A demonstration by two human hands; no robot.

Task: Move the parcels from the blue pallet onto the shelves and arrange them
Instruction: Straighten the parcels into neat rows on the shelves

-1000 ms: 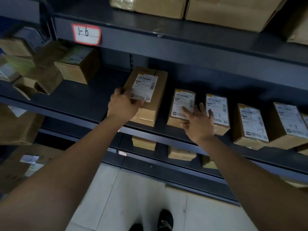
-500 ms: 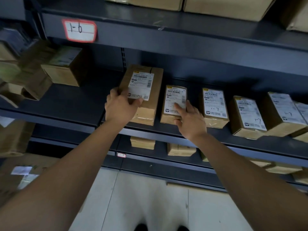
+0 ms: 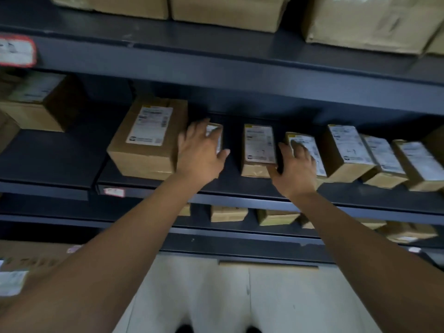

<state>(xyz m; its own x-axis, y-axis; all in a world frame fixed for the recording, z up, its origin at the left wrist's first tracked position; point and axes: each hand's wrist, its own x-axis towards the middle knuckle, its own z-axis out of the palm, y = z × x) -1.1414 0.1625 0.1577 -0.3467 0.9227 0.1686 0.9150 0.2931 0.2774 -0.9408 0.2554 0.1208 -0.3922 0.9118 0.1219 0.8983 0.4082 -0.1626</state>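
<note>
A row of brown cardboard parcels (image 3: 346,150) lies on the middle shelf (image 3: 55,155), across the centre of the frame, each with a white shipping label facing up. The blue pallet is not in view. At centre left sits a large parcel (image 3: 146,138). Just right of it, the left hand (image 3: 199,157) lies over a small parcel (image 3: 215,133), fingers spread and straight, thumb out to the right. Motion blur makes it hard to say whether the palm presses down or only hovers. A middle parcel (image 3: 259,147) stands free between the hands. The right hand (image 3: 294,169) covers the next parcel (image 3: 310,145), fingers spread loosely over its label, thumb near the middle parcel's lower corner. Three further parcels (image 3: 384,159) crowd together toward the right edge.

This looks like the arranging step: the parcels are already shelved and the hands are straightening the row. The next move probably calls for sliding the small parcels sideways to even the gaps, keeping labels up.

The labels carry a yellow strip and black print, all too blurred to read; no brand can be made out. A red-bordered tag (image 3: 15,51) at upper left and a smaller tag (image 3: 114,192) on the shelf's front edge are also illegible. Bigger boxes (image 3: 228,8) fill the shelf above.
</note>
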